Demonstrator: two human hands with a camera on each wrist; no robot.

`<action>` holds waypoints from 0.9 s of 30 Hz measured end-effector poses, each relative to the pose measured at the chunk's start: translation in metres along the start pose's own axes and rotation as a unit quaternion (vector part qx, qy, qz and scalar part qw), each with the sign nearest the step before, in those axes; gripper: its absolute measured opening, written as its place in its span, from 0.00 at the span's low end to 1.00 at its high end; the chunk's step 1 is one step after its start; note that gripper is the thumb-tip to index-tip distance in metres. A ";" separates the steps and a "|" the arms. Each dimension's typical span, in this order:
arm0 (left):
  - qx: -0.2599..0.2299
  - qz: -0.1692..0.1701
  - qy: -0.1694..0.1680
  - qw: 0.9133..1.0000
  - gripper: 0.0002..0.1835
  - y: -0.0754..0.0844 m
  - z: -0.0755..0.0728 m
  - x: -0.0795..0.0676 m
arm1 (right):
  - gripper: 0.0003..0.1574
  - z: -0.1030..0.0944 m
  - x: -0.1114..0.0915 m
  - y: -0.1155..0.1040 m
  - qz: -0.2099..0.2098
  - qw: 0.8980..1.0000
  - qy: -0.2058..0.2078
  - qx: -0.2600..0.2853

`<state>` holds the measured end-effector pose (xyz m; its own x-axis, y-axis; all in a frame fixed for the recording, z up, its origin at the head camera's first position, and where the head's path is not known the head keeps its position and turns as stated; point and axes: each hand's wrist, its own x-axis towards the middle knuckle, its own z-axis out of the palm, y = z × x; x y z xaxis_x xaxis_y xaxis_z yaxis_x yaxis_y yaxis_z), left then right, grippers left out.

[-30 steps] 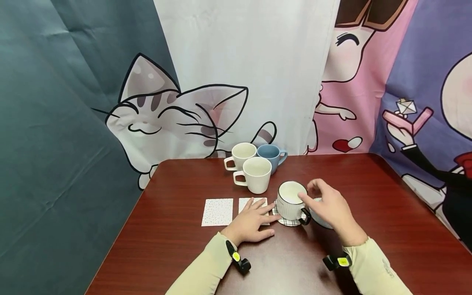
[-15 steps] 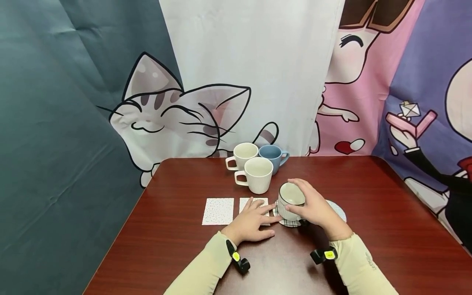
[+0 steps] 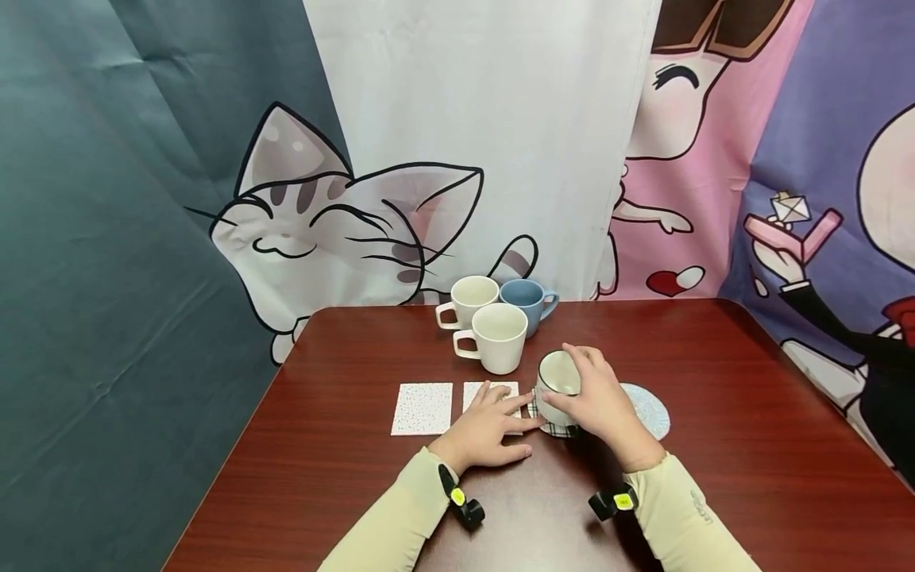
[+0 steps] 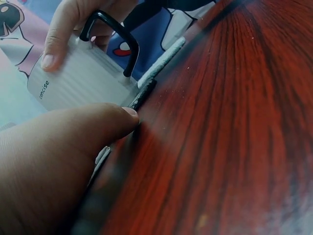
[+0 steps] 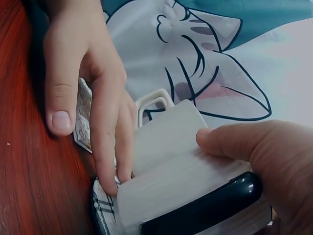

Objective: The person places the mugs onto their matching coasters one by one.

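My right hand [image 3: 608, 405] grips a ribbed white mug [image 3: 550, 401] with a dark rim, thumb on the near side and fingers on the far side. The mug stands on a round plaid coaster [image 3: 561, 432]. Its black handle [image 4: 131, 51] shows in the left wrist view, along with the word "concise" on its side. My left hand [image 3: 489, 433] lies with fingers spread over a speckled square coaster [image 3: 473, 391], partly covering it. In the right wrist view, fingertips of that hand touch the edge of the plaid coaster [image 5: 104, 208].
Behind stand two white cups [image 3: 499, 342] [image 3: 473, 294] and a blue cup [image 3: 525, 294], grouped closely. Another speckled square coaster [image 3: 422, 409] lies at left. A pale round coaster [image 3: 652, 409] is right of the right hand. A printed curtain [image 3: 457, 143] hangs behind the brown table [image 3: 343, 469].
My right hand has moved left from beside the mug and now grips it; the pale round coaster has come into fuller view. My left hand has stayed in place.
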<state>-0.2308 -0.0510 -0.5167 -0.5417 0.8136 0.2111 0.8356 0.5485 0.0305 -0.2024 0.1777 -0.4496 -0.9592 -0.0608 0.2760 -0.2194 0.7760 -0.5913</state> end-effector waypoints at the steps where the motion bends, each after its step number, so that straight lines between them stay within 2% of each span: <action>1: 0.001 0.000 0.001 1.000 0.25 0.000 0.000 0.000 | 0.55 0.000 0.000 -0.001 0.006 1.000 0.002 -0.003; 18: -0.006 0.005 0.010 1.000 0.24 0.001 0.000 0.000 | 0.58 0.004 -0.003 -0.016 0.074 0.996 0.017 -0.053; 27: -0.008 0.000 0.006 1.000 0.24 0.001 0.002 0.000 | 0.58 0.004 -0.003 -0.015 0.070 0.996 0.016 -0.054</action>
<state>-0.2307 -0.0500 -0.5181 -0.5407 0.8111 0.2230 0.8369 0.5454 0.0455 -0.1972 0.1637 -0.4446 -0.9726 0.0719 0.2209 -0.0610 0.8385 -0.5414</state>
